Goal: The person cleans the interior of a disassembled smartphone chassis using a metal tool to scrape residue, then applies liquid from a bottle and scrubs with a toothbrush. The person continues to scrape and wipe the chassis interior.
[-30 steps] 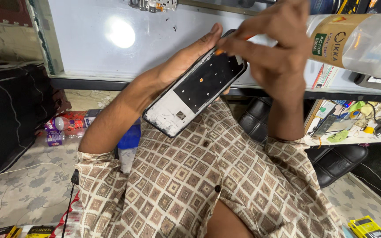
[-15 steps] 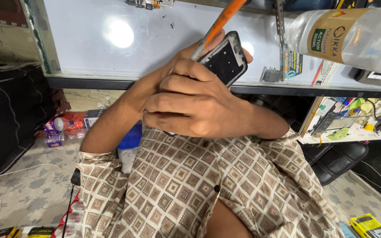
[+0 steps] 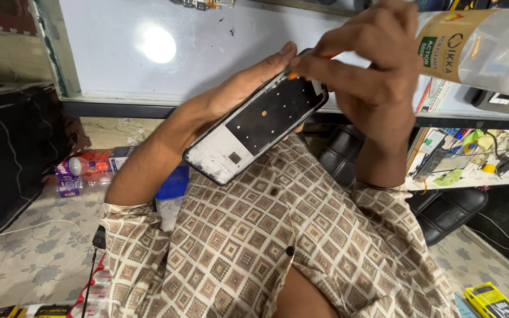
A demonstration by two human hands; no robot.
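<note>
The left hand (image 3: 248, 88) cradles an opened phone frame (image 3: 254, 121) from behind, its fingers (image 3: 275, 59) wrapped along the upper edge so that the frame is tilted with its top end toward 2 o'clock and its bottom end toward 8 o'clock. The inner side faces the camera: a black panel in the upper part, a bare white plate below. The phone frame sits in the middle of the view, raised above the person's patterned shirt (image 3: 266, 247) and just in front of the white surface (image 3: 166, 65).

The right hand (image 3: 372, 65) comes in from 2 o'clock, its fingers pinched narrow on a thin orange tool (image 3: 293, 75), whose tip meets the top corner of the phone frame. Most of the tool is hidden under the fingers.

Half a second ago the right hand lay across the frame and covered nearly all of it, with the orange tool sticking up toward 12 o'clock. It has since drawn back to the upper right, so the whole inner face of the frame shows again, much as it did a full second ago.

A clear plastic bottle (image 3: 484, 47) with a brown label lies at 1 o'clock on the surface. A black office chair (image 3: 443, 206) stands at 4 o'clock, and small bottles (image 3: 81, 171) lie on the floor at 9 o'clock.
</note>
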